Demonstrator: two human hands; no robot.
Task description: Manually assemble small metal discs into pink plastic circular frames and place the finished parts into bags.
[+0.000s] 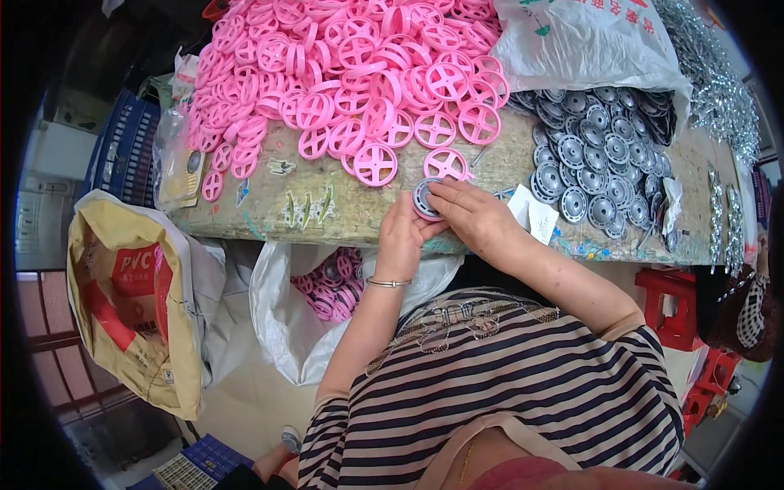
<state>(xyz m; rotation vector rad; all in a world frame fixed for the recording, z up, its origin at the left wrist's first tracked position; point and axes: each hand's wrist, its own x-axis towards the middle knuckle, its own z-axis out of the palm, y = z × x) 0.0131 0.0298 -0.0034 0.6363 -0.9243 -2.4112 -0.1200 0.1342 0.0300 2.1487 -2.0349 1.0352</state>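
Note:
My left hand [402, 242] and my right hand [474, 216] meet at the near edge of the worn workbench [269, 208]. Together they hold one pink wheel with a grey round cap [425, 199] set in its face; my left fingers grip it from below and my right fingers press on it from above. A big heap of pink spoked plastic wheels [351, 65] covers the bench just beyond my hands. To the right lies a pile of grey round caps [600, 155], spilling from a white plastic bag [588, 41].
A white bag [282, 318] under the bench holds several pink wheels with caps. A tan sack [131, 310] stands at the left, beside blue crates [122, 151]. Shiny metal parts [719, 90] lie at the far right. Red stools [674, 306] and another person [747, 314] are at the right.

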